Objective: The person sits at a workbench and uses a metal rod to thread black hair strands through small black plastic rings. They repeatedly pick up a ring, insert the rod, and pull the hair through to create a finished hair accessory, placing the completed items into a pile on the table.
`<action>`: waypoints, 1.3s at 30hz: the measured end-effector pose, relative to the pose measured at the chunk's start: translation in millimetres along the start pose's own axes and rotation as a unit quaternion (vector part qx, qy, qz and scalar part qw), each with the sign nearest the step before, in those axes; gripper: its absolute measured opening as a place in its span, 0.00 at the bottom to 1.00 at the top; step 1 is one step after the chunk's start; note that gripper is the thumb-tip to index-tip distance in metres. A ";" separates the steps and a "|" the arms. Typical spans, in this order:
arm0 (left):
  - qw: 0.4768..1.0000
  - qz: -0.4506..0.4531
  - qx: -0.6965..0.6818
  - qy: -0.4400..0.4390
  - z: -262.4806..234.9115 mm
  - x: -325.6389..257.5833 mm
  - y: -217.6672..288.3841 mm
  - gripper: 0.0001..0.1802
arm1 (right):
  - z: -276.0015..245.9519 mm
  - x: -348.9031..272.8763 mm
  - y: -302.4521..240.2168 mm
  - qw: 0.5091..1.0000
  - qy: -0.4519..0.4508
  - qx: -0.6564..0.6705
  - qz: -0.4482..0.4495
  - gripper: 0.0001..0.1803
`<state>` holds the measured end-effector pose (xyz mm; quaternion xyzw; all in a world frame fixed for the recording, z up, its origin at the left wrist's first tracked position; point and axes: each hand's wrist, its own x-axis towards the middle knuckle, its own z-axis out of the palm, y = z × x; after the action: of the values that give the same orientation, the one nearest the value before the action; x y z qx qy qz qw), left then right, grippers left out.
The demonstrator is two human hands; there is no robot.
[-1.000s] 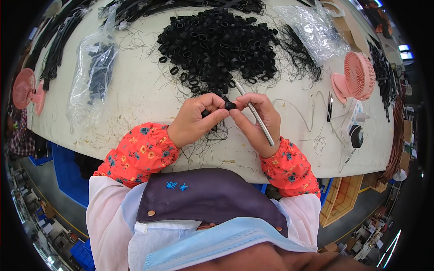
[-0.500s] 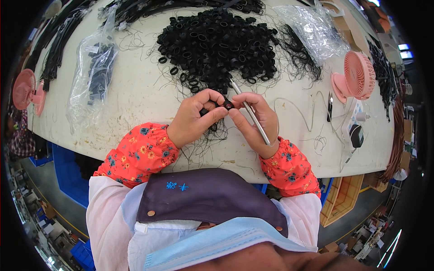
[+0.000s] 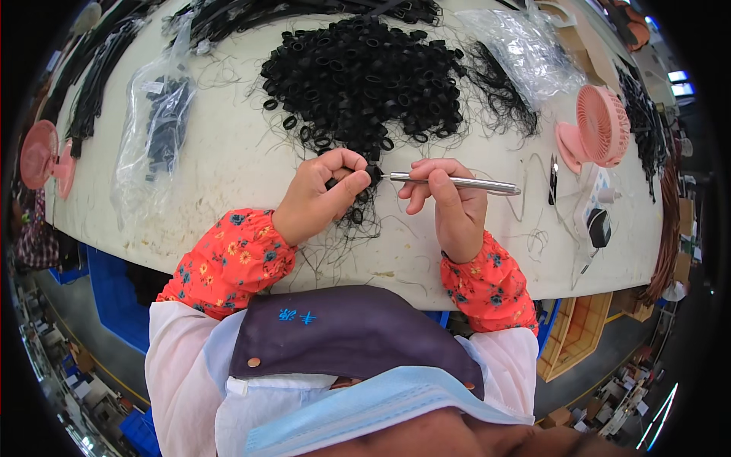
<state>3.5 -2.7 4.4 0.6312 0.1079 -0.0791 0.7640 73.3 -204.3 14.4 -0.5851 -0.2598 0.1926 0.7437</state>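
While the left hand (image 3: 316, 199) still pinches a small black ring (image 3: 371, 172), the right hand (image 3: 449, 202) now grips the metal tool (image 3: 457, 183) swung level, tip at the ring.

A slim, glossy, silver metal rod (image 3: 457, 183) gleams beside matt black rubbery rings (image 3: 365, 68). The cream worktop (image 3: 228, 167) looks scuffed and dull; crinkled clear plastic bags (image 3: 525, 46) shine; the pink plastic fan (image 3: 598, 129) is smooth.

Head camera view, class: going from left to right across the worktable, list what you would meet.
Pink fan at the left edge → clear plastic bag of black parts → left hand pinching a small black ring → right hand holding a silver metal tool → second pink fan.
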 end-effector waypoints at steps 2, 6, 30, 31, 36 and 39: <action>1.000 -0.004 -0.002 -0.005 -0.2 -0.3 -0.3 0.12 | 1.8 0.2 0.8 1.000 0.000 0.005 0.002 0.15; 1.000 -0.005 0.003 -0.013 -0.7 0.2 -1.2 0.12 | 2.1 0.8 1.5 1.000 0.000 0.011 -0.003 0.15; 0.947 0.248 0.200 0.030 1.9 1.2 -13.6 0.09 | 5.2 3.8 9.6 0.967 -0.014 -0.238 -0.088 0.18; 0.945 0.254 0.196 0.056 0.2 2.4 -12.1 0.10 | 4.5 4.8 8.8 0.959 -0.008 -0.259 -0.113 0.18; 0.964 0.231 0.120 0.061 -2.4 -1.1 2.8 0.13 | 3.8 6.8 10.2 0.934 0.009 -0.305 -0.185 0.20; 0.982 0.178 0.053 -0.021 4.2 -4.1 4.7 0.16 | 4.8 6.8 10.5 0.926 0.004 -0.317 -0.205 0.20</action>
<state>1.0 -6.0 10.7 0.6782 -0.0264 0.0393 0.7333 76.0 -194.1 6.1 -0.7253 -0.4189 -0.0586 0.5432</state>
